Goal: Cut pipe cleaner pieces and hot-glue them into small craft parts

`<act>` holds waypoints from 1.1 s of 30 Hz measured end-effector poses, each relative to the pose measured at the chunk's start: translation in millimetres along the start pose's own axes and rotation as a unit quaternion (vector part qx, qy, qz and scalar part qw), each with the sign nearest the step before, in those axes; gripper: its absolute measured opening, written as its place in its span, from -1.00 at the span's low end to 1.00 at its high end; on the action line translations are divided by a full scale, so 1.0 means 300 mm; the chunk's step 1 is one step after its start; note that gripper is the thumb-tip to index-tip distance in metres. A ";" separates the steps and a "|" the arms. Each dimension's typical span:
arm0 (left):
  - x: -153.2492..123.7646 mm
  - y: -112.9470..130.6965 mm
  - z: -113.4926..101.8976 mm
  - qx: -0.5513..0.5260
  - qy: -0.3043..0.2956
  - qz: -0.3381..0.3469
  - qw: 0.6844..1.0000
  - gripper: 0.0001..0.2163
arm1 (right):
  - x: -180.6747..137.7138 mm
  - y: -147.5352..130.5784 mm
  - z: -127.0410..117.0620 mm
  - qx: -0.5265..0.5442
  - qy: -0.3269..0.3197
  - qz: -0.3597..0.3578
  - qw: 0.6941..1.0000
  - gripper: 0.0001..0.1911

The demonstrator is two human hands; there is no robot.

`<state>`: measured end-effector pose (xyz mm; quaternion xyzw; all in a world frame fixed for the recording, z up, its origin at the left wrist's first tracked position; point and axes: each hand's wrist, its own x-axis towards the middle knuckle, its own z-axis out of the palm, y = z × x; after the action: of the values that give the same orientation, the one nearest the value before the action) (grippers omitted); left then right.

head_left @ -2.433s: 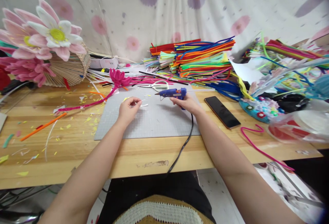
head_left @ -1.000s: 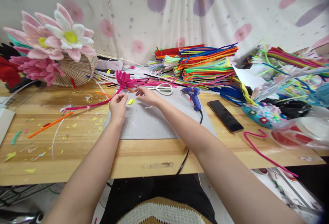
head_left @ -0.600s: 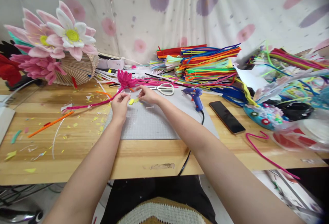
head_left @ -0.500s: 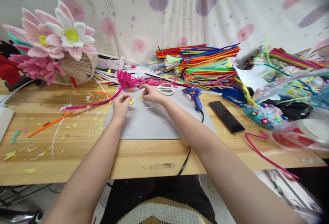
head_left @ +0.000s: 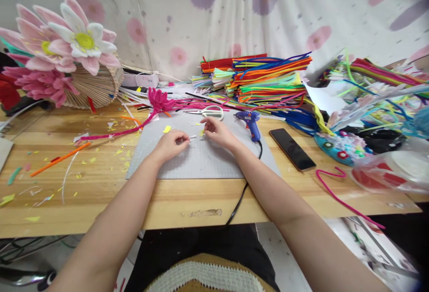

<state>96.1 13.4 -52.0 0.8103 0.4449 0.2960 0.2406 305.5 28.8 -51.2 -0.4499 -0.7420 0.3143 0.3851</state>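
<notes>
My left hand (head_left: pixel 172 144) is over the grey cutting mat (head_left: pixel 150 167), thumb and fingers pinched at a short white strip (head_left: pixel 192 136). To its right, my right hand (head_left: pixel 218 132) has curled fingers, and a small yellow scrap (head_left: pixel 201 133) shows at its fingertips. Another yellow piece (head_left: pixel 166 129) lies on the mat behind my left hand. White-handled scissors (head_left: pixel 214 112) rest just beyond my right hand. A magenta pipe-cleaner flower (head_left: pixel 160 100) with a long fuzzy stem lies at the mat's back left corner.
A blue glue gun (head_left: pixel 250 123) with a black cord stands right of my hand, beside a phone (head_left: pixel 291 149). Bundles of colored pipe cleaners (head_left: pixel 271 77) fill the back. Large fuzzy flowers (head_left: pixel 83 42) are at left. An orange stick (head_left: pixel 60 159) and yellow scraps litter the left tabletop.
My left hand has left a yellow piece on the mat and moved right to the white strip. The right hand has shifted right and nearer, with the yellow scrap at its fingertips.
</notes>
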 end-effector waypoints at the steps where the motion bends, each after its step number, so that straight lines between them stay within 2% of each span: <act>1: -0.001 0.000 0.000 -0.001 -0.006 0.000 1.000 -0.88 | -0.002 -0.002 0.007 -0.011 -0.003 -0.006 1.000 -0.64; 7: -0.002 0.013 -0.004 -0.004 -0.023 0.002 1.000 -0.89 | -0.016 -0.002 0.041 -0.006 -0.007 -0.047 0.999 -0.68; 20: 0.000 0.009 0.009 -0.020 -0.034 -0.017 0.999 -0.91 | -0.020 -0.019 0.089 0.107 -0.045 -0.024 0.993 -0.73; 33: 0.007 0.029 0.004 0.022 -0.026 -0.016 0.999 -0.94 | -0.020 -0.021 0.088 0.137 -0.072 -0.025 0.988 -0.69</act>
<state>102.7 10.8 -46.7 0.8155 0.4577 0.2614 0.2390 282.1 17.8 -61.1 -0.3500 -0.7287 0.4351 0.3964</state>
